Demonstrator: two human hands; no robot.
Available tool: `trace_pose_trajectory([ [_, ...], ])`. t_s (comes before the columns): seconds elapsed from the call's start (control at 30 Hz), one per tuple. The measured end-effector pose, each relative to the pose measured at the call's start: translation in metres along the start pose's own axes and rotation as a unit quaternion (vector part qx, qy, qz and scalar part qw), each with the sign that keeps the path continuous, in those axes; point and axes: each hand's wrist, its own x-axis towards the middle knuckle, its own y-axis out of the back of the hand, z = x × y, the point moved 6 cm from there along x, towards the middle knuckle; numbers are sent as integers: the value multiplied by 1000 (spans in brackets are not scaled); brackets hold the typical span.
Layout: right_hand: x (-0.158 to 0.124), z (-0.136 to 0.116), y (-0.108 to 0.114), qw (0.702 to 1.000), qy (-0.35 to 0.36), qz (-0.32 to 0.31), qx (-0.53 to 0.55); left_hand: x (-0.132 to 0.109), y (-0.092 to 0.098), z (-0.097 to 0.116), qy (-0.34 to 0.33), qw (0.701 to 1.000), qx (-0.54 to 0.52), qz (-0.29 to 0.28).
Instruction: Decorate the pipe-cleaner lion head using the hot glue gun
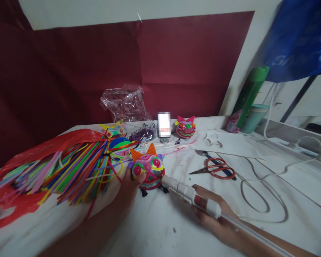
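Note:
My left hand [128, 189] is wrapped round a small round craft figure [149, 171] made of wound coloured cord, with orange ears and pink button eyes. It rests on the white table [155, 228]. My right hand [212, 217] grips a white glue gun [189, 194] with a clear glue stick trailing from its back. The gun's nozzle touches the figure's right side.
A heap of coloured pipe cleaners [69, 167] on red plastic lies left. Behind stand two other craft figures [185, 127], a crumpled plastic bag [124, 103] and a small bottle. Red scissors [216, 168] and a looping white cable [264, 200] lie right.

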Motion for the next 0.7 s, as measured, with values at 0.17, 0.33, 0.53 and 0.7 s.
trace_pose_trajectory([
  [0.17, -3, 3, -1, 1000, -8, 2, -11, 4, 6, -7, -2, 1000, 26, 10],
  [0.33, -3, 2, -2, 1000, 16, 18, 18, 1, 2, -2, -15, 999, 38, -4],
  [0.53, -3, 2, -2, 1000, 12, 10, 19, 2, 3, -3, -15, 999, 44, 3],
  [0.7, 0, 0, 0, 1000, 2, 11, 15, -3, -1, 3, 5, 1000, 15, 10],
])
